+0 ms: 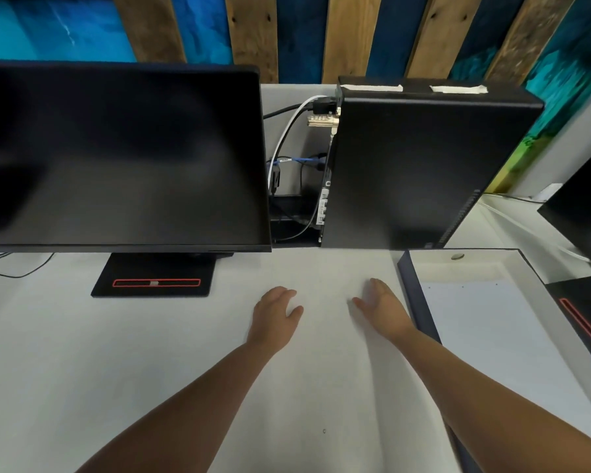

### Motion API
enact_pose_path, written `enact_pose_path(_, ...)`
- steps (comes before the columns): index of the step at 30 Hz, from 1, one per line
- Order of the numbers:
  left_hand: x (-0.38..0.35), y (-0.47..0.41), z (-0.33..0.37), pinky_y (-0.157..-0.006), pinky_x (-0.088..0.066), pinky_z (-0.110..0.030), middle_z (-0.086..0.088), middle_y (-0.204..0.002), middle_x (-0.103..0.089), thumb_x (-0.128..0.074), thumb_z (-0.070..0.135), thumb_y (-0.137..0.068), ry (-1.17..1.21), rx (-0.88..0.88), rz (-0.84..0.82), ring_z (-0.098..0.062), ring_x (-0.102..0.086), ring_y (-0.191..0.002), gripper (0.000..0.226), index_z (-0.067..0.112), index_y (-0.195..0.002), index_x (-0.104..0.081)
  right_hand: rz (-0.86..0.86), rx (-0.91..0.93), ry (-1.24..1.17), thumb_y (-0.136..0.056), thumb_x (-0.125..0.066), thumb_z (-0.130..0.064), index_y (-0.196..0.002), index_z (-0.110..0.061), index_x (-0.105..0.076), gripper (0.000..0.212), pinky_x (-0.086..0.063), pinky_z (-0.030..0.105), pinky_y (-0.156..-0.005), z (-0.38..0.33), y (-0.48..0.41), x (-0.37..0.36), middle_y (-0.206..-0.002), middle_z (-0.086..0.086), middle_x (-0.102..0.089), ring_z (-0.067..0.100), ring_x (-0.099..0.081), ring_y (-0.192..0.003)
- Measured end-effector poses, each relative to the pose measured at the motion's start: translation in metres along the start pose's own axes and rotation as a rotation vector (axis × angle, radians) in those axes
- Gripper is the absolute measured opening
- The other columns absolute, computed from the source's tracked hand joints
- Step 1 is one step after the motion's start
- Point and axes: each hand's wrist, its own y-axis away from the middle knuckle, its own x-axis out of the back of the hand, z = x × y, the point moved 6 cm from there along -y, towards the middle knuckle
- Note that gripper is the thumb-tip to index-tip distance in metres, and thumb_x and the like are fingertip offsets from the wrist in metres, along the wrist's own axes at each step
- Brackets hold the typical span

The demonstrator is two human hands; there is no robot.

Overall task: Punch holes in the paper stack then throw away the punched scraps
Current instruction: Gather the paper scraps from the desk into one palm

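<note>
Your hands hover over the white table (pixel 151 353) on the near side of the black computer tower (pixel 423 165), and both are empty. Your left hand (pixel 275 314) is palm down with the fingers loosely relaxed. Your right hand (pixel 381 303) is turned more on edge, fingers straight and thumb pointing left. Whether either hand touches the table cannot be told.

Just in front of the tower's right half lies a shallow box (pixel 410 285) with a dark blue rim and a white inside, and your right hand is just beside its left wall. In it lies the paper stack (pixel 492 336), flat, filling most of the floor. How thick it is cannot be told. Its long axis runs from the tower toward you, slanting a little to your right. Its short edge, with a row of small holes, faces the tower. Between that edge and the tower, still in the box, lies a small round grey disc (pixel 457 257); what it is cannot be told.

Left of the tower stands a dark monitor (pixel 123 155) on a black base (pixel 154 274) marked with a red outline. Cables (pixel 287 138) and a brass lock (pixel 323 119) sit in the gap between the two. Right of the tower, at the frame edge, is a second monitor (pixel 584 206).
</note>
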Motion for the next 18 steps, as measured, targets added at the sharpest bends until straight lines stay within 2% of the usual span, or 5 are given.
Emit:
enact_pose_path(3, -0.004, -0.001, 0.003, -0.114, -0.025, -0.027, -0.002, -0.147, -0.041, -0.051, 0.032, -0.095, -0.024, -0.012, -0.019, -0.017, -0.035, -0.136, 0.044, 0.016, -0.137, -0.05, -0.062, 0.019, 0.039, -0.091, -0.051, -0.043, -0.146, -0.007, -0.019, 0.073, -0.02, 0.031, -0.114, -0.002, -0.008, -0.003, -0.155, 0.005, -0.022, 0.019, -0.021, -0.143)
enact_pose_path(9, -0.01, -0.009, 0.008, -0.114, -0.023, -0.027, -0.001, -0.149, -0.038, -0.048, 0.036, -0.096, -0.051, -0.007, -0.042, -0.017, -0.032, -0.138, 0.047, 0.018, -0.139, -0.046, -0.133, 0.18, 0.166, -0.094, -0.045, -0.041, -0.142, -0.006, -0.029, 0.062, -0.02, 0.029, -0.114, -0.017, 0.008, -0.025, -0.15, 0.007, -0.031, 0.022, -0.023, -0.141)
enact_pose_path(13, -0.011, -0.017, 0.011, -0.114, -0.02, -0.027, -0.002, -0.151, -0.036, -0.045, 0.037, -0.097, -0.07, -0.012, -0.061, -0.017, -0.03, -0.139, 0.048, 0.017, -0.141, -0.044, -0.052, 0.252, 0.142, -0.094, -0.046, -0.036, -0.115, -0.007, -0.051, 0.036, -0.039, 0.03, -0.095, -0.023, 0.002, -0.019, -0.121, 0.01, -0.052, 0.027, -0.044, -0.12)
enact_pose_path(15, -0.012, -0.02, 0.01, -0.115, -0.021, -0.028, -0.002, -0.151, -0.036, -0.045, 0.037, -0.097, -0.05, 0.001, -0.056, -0.017, -0.029, -0.14, 0.048, 0.017, -0.141, -0.043, -0.052, 0.233, 0.109, -0.093, -0.048, -0.037, -0.126, -0.006, -0.046, 0.045, -0.035, 0.031, -0.102, -0.025, -0.011, -0.015, -0.132, 0.01, -0.048, 0.026, -0.041, -0.125)
enact_pose_path(18, -0.012, -0.026, 0.005, -0.116, -0.021, -0.029, -0.004, -0.153, -0.03, -0.046, 0.038, -0.097, 0.005, 0.049, -0.055, -0.018, -0.025, -0.142, 0.051, 0.017, -0.143, -0.04, -0.111, 0.194, 0.097, -0.091, -0.051, -0.043, -0.145, -0.009, -0.027, 0.068, -0.02, 0.031, -0.117, -0.027, -0.03, -0.018, -0.154, 0.006, -0.026, 0.02, -0.023, -0.142)
